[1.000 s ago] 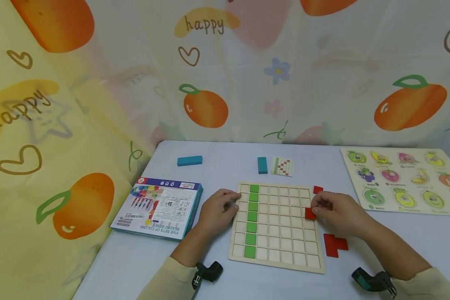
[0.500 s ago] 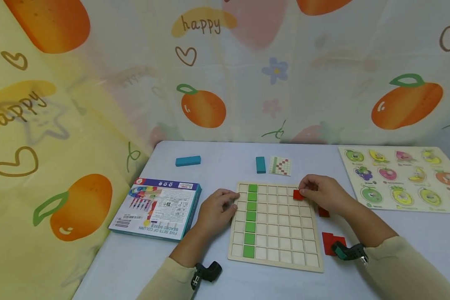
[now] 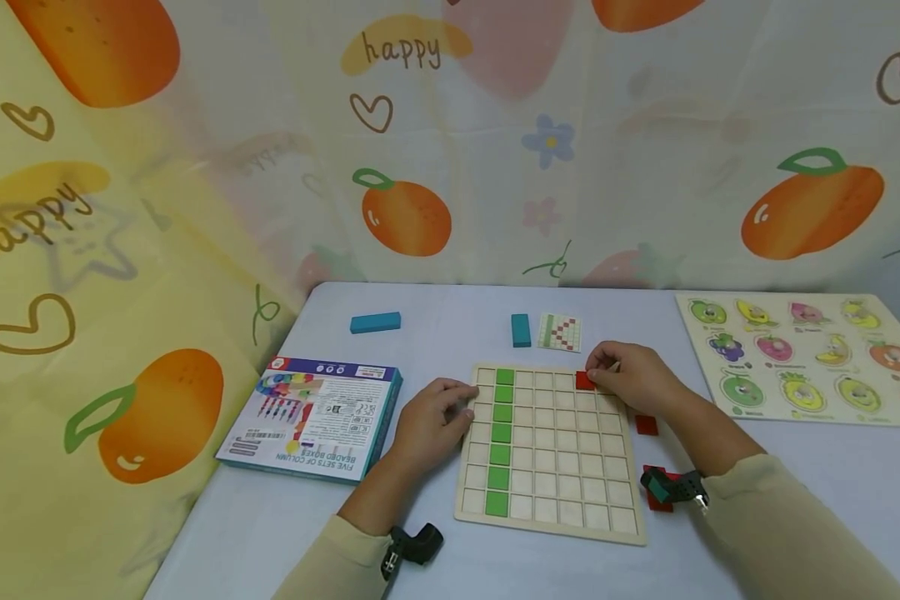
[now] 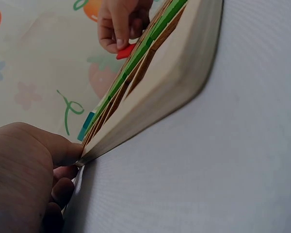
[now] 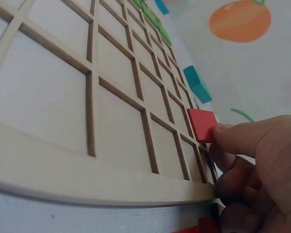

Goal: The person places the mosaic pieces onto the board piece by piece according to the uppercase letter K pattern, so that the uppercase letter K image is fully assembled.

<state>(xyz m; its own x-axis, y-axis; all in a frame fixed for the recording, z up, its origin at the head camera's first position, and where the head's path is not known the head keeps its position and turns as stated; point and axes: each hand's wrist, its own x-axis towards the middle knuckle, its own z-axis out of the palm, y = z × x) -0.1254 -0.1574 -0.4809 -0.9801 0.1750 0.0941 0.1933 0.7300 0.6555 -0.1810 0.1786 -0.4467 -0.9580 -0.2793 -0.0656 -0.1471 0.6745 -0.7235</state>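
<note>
A wooden grid board (image 3: pixel 547 529) lies on the white table, with a column of green square tiles (image 3: pixel 502 433) second from its left edge. At the board's left edge, my left hand (image 3: pixel 432 421) holds the rim near the far corner, one digit on the edge and the others curled below in the left wrist view. My right hand (image 3: pixel 637 379) pinches a red square tile (image 5: pixel 202 125) between thumb and fingers. That tile is over the far row, one cell in from the right side. It sits slightly tilted in the right wrist view.
More red tiles (image 3: pixel 647 426) lie right of the board, partly under my right wrist. Beyond the board are two teal blocks (image 3: pixel 521 331) (image 3: pixel 376 322) and a small pattern card (image 3: pixel 560 332). A flat box (image 3: pixel 307 417) lies left, a fruit picture board (image 3: pixel 802 358) at the back right.
My right hand has carried the red tile from the board's right edge, far and left, to the far row. The left hand keeps its place at the rim.
</note>
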